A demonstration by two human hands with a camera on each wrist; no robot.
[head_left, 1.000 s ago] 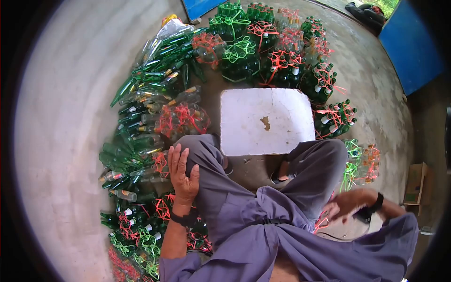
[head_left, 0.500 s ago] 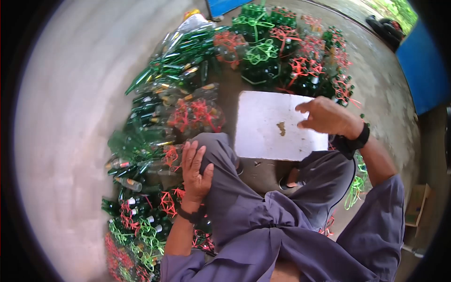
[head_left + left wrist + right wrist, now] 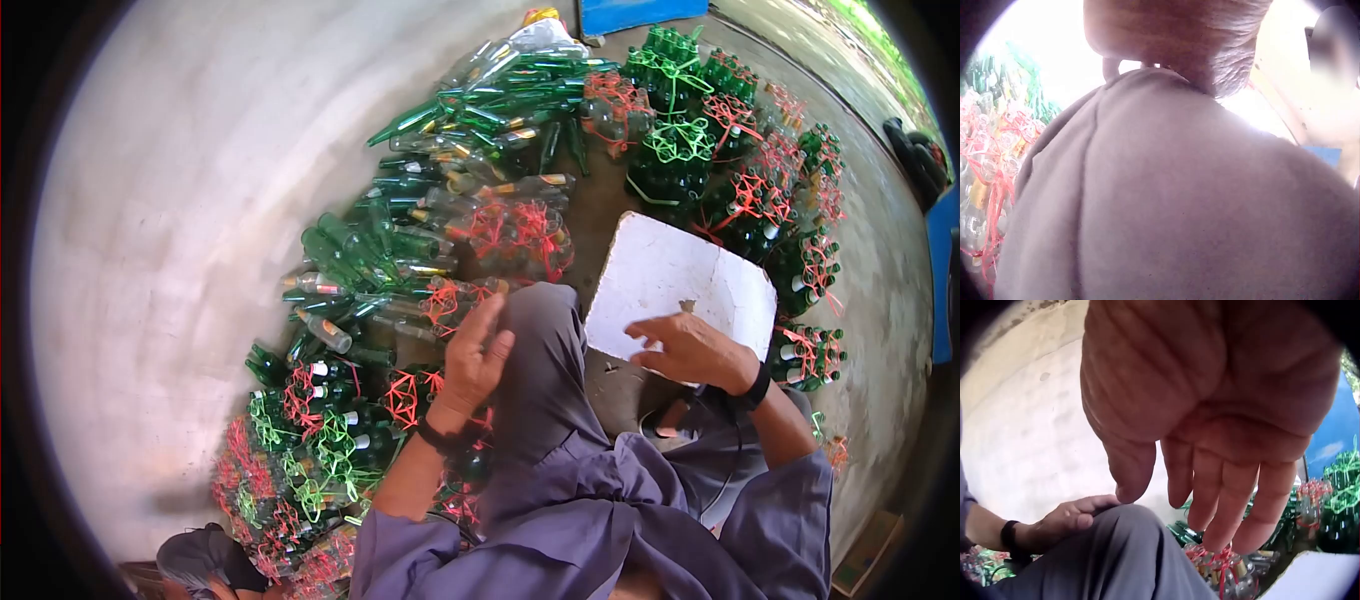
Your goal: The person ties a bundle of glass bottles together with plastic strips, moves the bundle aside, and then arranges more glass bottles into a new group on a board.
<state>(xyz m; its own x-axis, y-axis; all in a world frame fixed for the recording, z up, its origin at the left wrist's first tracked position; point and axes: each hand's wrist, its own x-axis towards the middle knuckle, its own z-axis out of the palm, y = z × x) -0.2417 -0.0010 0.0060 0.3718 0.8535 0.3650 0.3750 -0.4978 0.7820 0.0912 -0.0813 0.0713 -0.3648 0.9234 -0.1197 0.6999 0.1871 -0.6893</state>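
Observation:
My left hand (image 3: pixel 475 360) rests on the grey-trousered left knee (image 3: pixel 540 330), its fingers straight and holding nothing. In the left wrist view the trouser leg (image 3: pixel 1179 181) fills most of the picture below that hand (image 3: pixel 1172 37). My right hand (image 3: pixel 695 350) hangs over the near part of a white board (image 3: pixel 660 270) with a worn brown patch. The right wrist view shows its palm (image 3: pixel 1210 412) bare, with loosely bent fingers pointing down and nothing in them. The corner of the board (image 3: pixel 1322 578) appears below at the right.
Loose green and clear bottles (image 3: pixel 350 250) lie heaped along the pale wall to the left. Bundles of upright bottles tied with red and green strips (image 3: pixel 680 150) stand beyond the board, at its right and at lower left. Grey cloth (image 3: pixel 205 560) shows in the bottom left corner.
The right hand has come from beside the right hip, up over the board, then back to its near part. My left hand stays on the knee. The head view has turned left.

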